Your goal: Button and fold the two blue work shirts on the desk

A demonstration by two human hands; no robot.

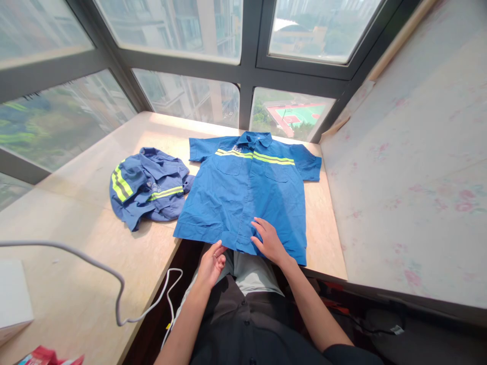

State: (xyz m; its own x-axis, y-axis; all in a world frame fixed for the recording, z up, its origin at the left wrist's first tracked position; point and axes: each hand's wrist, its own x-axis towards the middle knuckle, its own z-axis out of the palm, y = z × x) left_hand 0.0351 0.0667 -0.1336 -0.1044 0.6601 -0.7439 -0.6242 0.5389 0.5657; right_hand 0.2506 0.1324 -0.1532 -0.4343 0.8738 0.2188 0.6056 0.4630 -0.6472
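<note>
A blue short-sleeved work shirt with yellow-and-grey reflective stripes across the chest lies spread out, front side up, its collar towards the window. The near hem hangs slightly over the table edge. At that hem, left of the button placket, my left hand is closed with its fingertips on the cloth edge. My right hand rests on the lower front of the shirt, right of the placket, fingers spread and holding nothing. A second, darker blue work shirt with similar stripes lies crumpled to the left.
The pale wooden tabletop runs along the windows. A white cable loops over its left part and down past the edge. A white box and a red packet sit at the lower left. A flowered wall bounds the right side.
</note>
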